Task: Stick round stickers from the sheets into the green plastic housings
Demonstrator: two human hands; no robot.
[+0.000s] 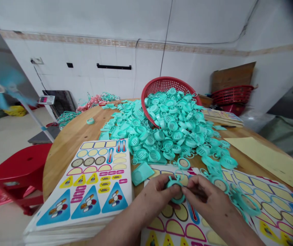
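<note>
My left hand (159, 192) is closed round a turquoise round plastic case (170, 183) with a small loop on top. A round beige sticker shows inside it, partly covered by my thumb. My right hand (208, 196) has its fingers pinched together at the case's right edge; whether a bit of sticker is between them is hidden. Beneath both hands lies a sticker sheet (173, 228) with blank beige gaps. Just beyond, another turquoise case (183, 163) has a round sticker in it. More stickered cases (219, 184) lie right of my right hand.
A red basket (150, 85) lies tipped, spilling a heap of turquoise cases (162, 136) over the round wooden table (68, 136). A thick stack of sticker sheets (92, 177) stands left, with another sheet (271, 198) on the right. A red stool (23, 164) and a fan (1, 87) are at left.
</note>
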